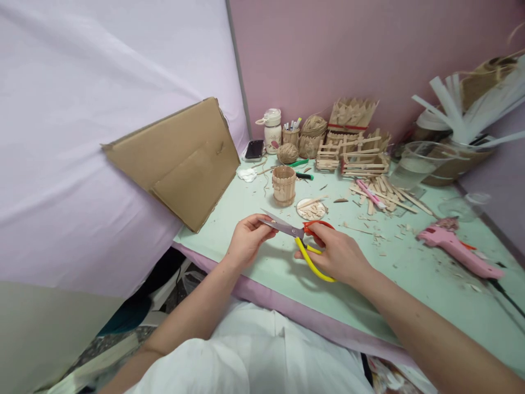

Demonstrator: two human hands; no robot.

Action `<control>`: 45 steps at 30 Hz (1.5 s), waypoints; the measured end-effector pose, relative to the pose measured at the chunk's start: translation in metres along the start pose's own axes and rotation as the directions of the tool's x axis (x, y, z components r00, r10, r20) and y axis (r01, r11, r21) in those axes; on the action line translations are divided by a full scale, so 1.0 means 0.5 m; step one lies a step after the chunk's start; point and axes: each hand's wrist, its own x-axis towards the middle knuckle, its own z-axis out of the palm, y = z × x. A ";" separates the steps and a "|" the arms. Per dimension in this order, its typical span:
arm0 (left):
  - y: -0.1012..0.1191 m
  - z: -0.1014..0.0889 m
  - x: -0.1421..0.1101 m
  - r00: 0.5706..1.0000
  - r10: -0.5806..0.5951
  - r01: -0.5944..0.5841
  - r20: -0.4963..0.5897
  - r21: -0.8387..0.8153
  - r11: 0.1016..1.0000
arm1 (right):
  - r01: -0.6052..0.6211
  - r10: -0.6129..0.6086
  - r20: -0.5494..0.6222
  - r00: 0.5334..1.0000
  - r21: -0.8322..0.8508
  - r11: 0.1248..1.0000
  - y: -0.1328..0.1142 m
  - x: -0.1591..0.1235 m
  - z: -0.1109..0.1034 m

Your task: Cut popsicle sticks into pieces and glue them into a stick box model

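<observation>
Head view: R hand grips scissors, fingers curled round the red & yellow handles, which are spread apart; blades pt. L toward the other hand, a bit open. L hand is mostly closed, thumb & fingertips pinched together right at the blade tips; can't tell if there's a small pc. btwn them. Scissors are held just above the near edge of the table, btwn both hands.

Just beyond the blades: wooden cup, upright, made of sticks set side by side, w/ a round white dish near its R, wood bits in it. Behind the cup: twine ball & a green tool. Phone lies back L, white bottle stands next to it.

Back ctr.-R: slatted wooden box, w/ stick pile in front & a pink pen-like tool lying on it. Clear cup stands R of that. Pink glue gun lies far R, cord running off the R side. Cardboard leans at L, upright-ish & tilted.
</observation>
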 end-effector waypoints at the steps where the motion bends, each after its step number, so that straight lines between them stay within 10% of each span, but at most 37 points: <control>1: 0.000 0.000 0.000 1.000 0.002 -0.002 -0.001 0.003 1.000 | -0.001 0.001 0.003 1.000 0.001 1.000 0.000 0.000 0.001; 27: 0.000 -0.005 0.000 0.997 -0.069 0.066 0.046 0.046 0.997 | -0.057 0.042 0.088 0.995 0.176 0.983 0.016 0.004 0.010; 37: -0.025 0.017 -0.012 0.919 -0.363 0.369 0.153 -0.014 0.929 | -0.111 0.124 0.044 0.991 0.786 0.608 0.013 0.011 0.013; 45: -0.038 0.042 -0.028 0.881 -0.423 0.432 0.213 0.004 0.902 | -0.042 0.053 0.015 0.998 0.827 0.560 -0.004 0.003 0.006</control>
